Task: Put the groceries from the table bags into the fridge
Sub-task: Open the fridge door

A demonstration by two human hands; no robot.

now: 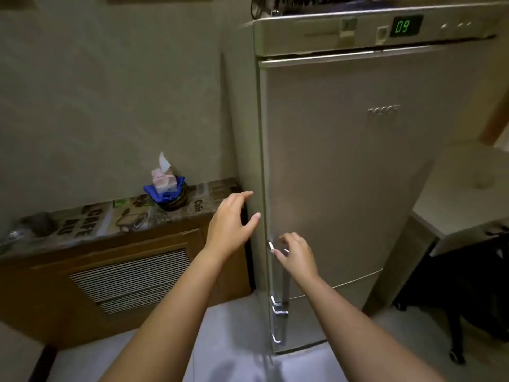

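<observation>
One tall silver fridge (344,175) stands against the wall, both doors closed, with two vertical handles on its left edge, one above the other. A green display (406,26) on its top panel reads 09. Two bare hands reach toward it. The left hand (230,224) is spread wide open, fingertips close to the fridge's left side at the door edge; whether they touch is unclear. It holds nothing. The right hand (296,253) has its fingers curling at the top of the upper handle (275,271), not visibly closed round it. Left of the fridge, a wooden cabinet (124,277) carries one tissue box (164,179) in a small basket.
</observation>
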